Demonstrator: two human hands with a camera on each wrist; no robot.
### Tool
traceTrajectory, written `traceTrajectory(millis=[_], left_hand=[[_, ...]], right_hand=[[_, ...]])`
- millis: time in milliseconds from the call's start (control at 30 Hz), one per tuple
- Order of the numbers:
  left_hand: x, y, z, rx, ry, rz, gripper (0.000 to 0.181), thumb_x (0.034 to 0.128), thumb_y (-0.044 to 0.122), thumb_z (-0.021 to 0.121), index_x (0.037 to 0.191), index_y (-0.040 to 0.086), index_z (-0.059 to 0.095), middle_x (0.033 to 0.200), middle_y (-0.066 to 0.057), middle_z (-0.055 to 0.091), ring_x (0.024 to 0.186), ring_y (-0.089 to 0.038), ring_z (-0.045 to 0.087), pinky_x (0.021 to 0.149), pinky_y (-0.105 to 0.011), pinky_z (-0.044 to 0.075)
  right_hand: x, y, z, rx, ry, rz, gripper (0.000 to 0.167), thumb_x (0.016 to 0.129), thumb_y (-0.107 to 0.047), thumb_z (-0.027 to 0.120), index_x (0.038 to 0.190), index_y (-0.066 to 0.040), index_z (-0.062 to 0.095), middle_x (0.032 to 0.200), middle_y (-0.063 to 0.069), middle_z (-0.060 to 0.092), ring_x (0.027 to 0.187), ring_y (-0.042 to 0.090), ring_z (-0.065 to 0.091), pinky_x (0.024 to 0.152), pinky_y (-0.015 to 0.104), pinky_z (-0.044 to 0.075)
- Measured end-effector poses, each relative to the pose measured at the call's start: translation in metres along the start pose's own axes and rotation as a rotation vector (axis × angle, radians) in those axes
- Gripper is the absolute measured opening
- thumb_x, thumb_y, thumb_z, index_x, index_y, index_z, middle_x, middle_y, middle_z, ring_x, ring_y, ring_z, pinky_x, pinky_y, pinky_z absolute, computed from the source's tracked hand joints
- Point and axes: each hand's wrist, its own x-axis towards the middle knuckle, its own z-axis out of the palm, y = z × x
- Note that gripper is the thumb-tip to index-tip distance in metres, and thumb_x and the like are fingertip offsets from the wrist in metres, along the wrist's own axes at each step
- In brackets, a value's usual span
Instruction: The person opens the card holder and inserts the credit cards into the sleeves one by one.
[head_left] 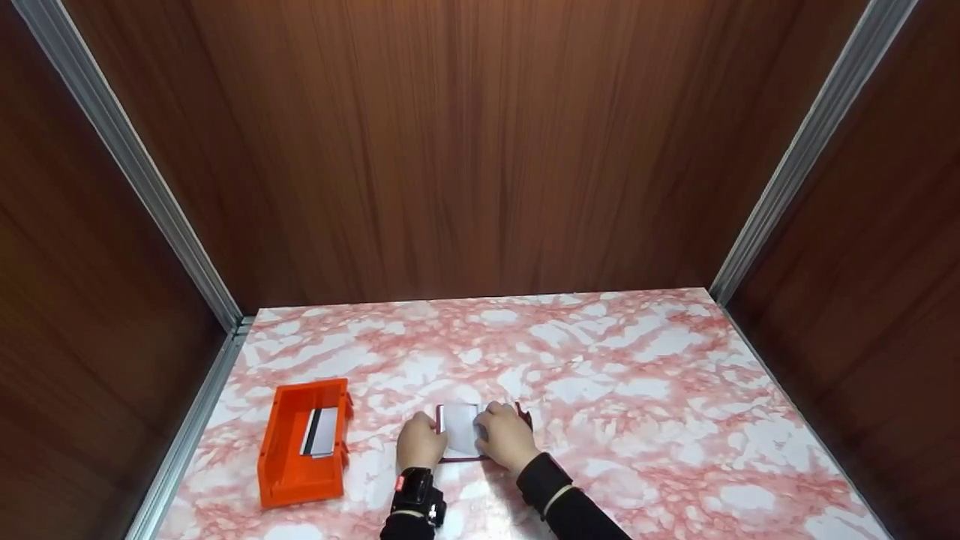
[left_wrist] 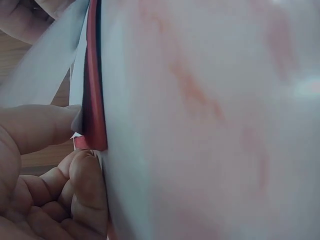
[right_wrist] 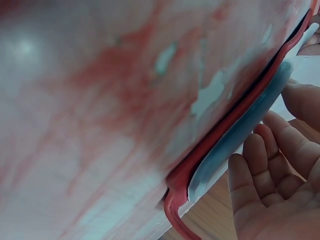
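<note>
A red card holder (head_left: 440, 420) lies opened out on the table, with pale, see-through sleeves inside. My left hand (head_left: 420, 444) grips its left edge; in the left wrist view the thumb lies over the red cover (left_wrist: 95, 107) and the other fingers curl beside it. On the other side, my right hand (head_left: 511, 439) bends over the sleeves, thumb and fingers at a raised translucent sleeve (left_wrist: 47, 60). A thick stack of sleeves (right_wrist: 240, 137) shows along the red spine side in the right wrist view. The holder's flap (head_left: 523, 414) sticks out past the right hand.
To the left stands an orange bin (head_left: 301, 496) with several flat white cards (head_left: 324, 433), one with a dark stripe. The table (head_left: 637, 420) has a pink marbled top. Brown wood-look panels (head_left: 480, 150) enclose it at the back and sides.
</note>
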Motion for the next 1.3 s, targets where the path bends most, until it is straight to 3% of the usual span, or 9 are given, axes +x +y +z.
traceTrajectory(millis=[400,800,1100,1300], left_hand=[[0.001,-0.002,-0.004,-0.034,-0.002,0.038,0.016,0.0727,0.012,0.073,0.077,0.001,0.062,0.071,-0.011,0.063,0.068,-0.034,0.061,0.067,-0.048,0.048],[0.003,0.005,-0.013,-0.11,0.015,-0.009,0.013,0.0845,0.013,0.071,0.083,0.002,0.065,0.079,-0.01,0.067,0.077,-0.031,0.065,0.074,-0.046,0.05],[0.004,0.009,-0.009,-0.108,0.051,0.043,0.016,0.0782,0.01,0.076,0.084,-0.001,0.065,0.074,-0.01,0.066,0.073,-0.03,0.064,0.07,-0.045,0.05],[0.002,0.007,-0.005,-0.102,0.036,0.053,0.018,0.0746,0.009,0.078,0.082,0.0,0.064,0.074,-0.009,0.066,0.072,-0.029,0.064,0.07,-0.045,0.05]], right_hand=[[-0.001,0.0,-0.001,0.017,-0.018,0.0,0.027,0.069,-0.016,0.084,0.093,-0.009,0.072,0.086,0.0,0.054,0.078,0.024,0.055,0.068,0.034,0.05],[-0.002,0.0,0.0,0.0,-0.035,0.003,0.026,0.071,-0.019,0.083,0.093,-0.011,0.071,0.088,0.001,0.056,0.079,0.023,0.054,0.07,0.034,0.05],[-0.002,0.001,0.001,-0.004,-0.026,-0.001,0.028,0.071,-0.019,0.084,0.095,-0.009,0.072,0.088,0.002,0.057,0.08,0.024,0.055,0.07,0.035,0.05],[-0.002,0.001,0.001,-0.004,-0.022,-0.002,0.029,0.07,-0.018,0.084,0.094,-0.009,0.072,0.087,0.002,0.056,0.079,0.025,0.056,0.07,0.035,0.05]])
